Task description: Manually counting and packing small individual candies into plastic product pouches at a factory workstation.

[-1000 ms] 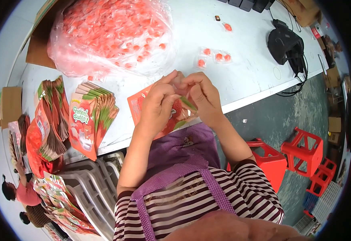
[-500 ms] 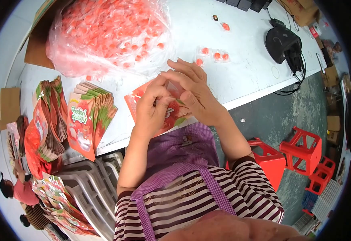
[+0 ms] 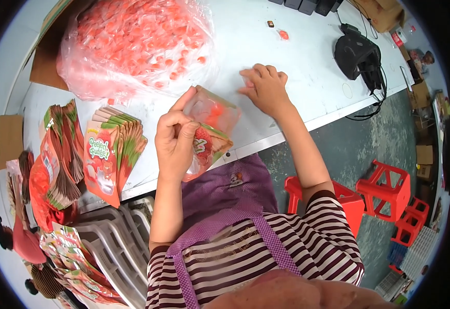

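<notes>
My left hand [image 3: 176,139] gripped the red-and-green printed plastic pouch [image 3: 202,157] between thumb and fingers, at the near edge of the flat white table [image 3: 245,44]. Its mouth had now spread apart, so, I judged, its inside became reachable. My right hand [image 3: 269,91] had moved away from it; its half-curled fingers met something small and reddish [image 3: 248,81], whether gripped I could not tell.

Lettering seen on pouches.
White, green-edged print is borne by the front fanned pouch [image 3: 101,167]; white letters, partly hidden, by the held pouch [image 3: 208,148].
</notes>
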A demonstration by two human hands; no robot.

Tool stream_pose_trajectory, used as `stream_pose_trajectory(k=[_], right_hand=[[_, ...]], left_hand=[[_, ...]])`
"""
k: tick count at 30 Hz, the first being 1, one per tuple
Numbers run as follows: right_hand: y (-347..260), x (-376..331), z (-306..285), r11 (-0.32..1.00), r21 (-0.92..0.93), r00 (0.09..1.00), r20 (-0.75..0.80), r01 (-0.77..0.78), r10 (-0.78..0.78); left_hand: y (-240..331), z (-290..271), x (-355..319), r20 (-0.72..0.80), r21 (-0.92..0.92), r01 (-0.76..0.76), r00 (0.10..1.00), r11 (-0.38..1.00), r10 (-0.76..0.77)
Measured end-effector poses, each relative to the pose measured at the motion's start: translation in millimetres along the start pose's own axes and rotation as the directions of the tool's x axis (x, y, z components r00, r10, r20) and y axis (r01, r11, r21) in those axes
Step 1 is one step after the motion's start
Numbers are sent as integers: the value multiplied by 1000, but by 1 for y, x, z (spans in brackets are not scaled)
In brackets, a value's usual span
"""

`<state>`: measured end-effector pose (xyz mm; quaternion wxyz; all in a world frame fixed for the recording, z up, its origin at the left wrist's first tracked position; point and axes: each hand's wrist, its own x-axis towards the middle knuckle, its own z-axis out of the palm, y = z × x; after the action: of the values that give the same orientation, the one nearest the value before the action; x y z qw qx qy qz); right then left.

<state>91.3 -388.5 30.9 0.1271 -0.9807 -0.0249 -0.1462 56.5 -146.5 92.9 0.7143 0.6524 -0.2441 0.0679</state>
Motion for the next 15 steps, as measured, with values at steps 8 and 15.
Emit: stream_pose_trajectory(k=[8, 15], right_hand=[[4, -2, 0, 967, 167, 972, -166, 193, -165], [-84, -10, -57, 98, 990, 968, -120, 100, 221]], left_hand=[[-7, 4, 1, 15, 5, -43, 999, 999, 43], [-5, 13, 1, -17, 64, 64, 998, 996, -63]])
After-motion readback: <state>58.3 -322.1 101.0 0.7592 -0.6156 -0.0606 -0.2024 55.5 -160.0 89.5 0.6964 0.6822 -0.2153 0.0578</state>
